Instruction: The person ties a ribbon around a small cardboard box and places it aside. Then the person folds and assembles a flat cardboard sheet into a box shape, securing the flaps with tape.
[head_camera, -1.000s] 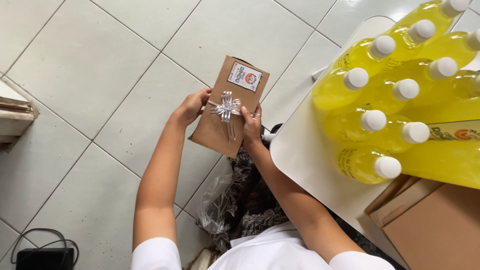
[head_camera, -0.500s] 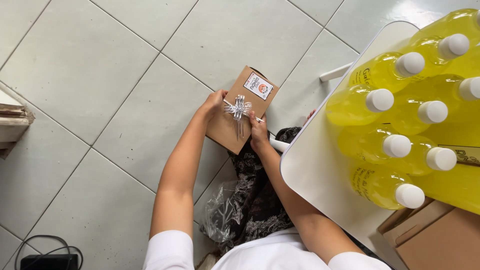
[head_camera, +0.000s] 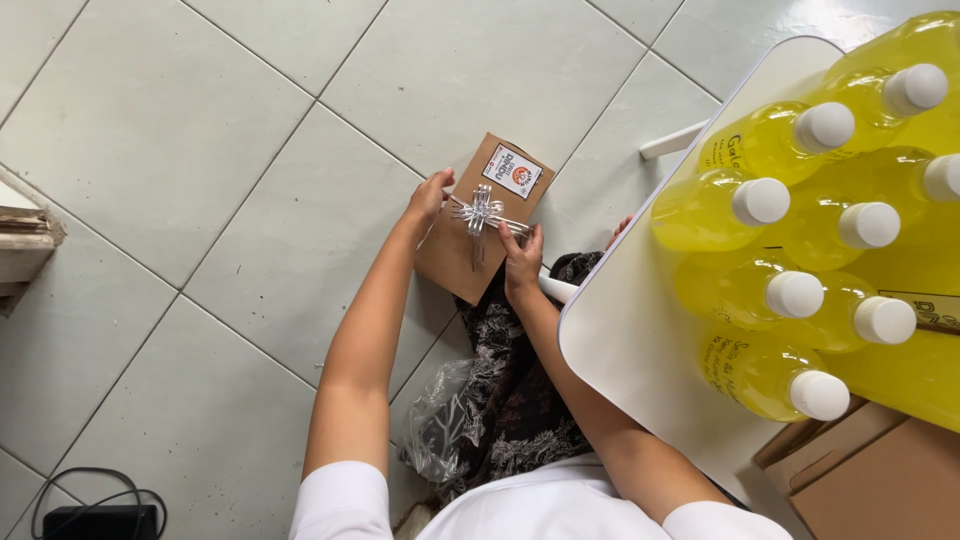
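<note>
A flat brown cardboard box (head_camera: 455, 250) with a small white label and a silver ribbon bow (head_camera: 481, 214) on top is held out over the tiled floor. My left hand (head_camera: 429, 196) grips the box's left edge. On the box's right side my right hand (head_camera: 522, 255) has its fingers at the tail of the bow. Both arms reach forward from white short sleeves.
A white table (head_camera: 640, 350) on the right carries several yellow bottles (head_camera: 770, 205) with white caps. Brown cardboard boxes (head_camera: 880, 480) sit at lower right. A clear plastic bag (head_camera: 440, 420) lies on my patterned lap. A black device with a cable (head_camera: 95, 520) and a wooden edge (head_camera: 25, 250) are at left.
The view has shifted, so the box and hands sit a little lower and further right in the picture. Both hands keep their grip on the box and bow.
</note>
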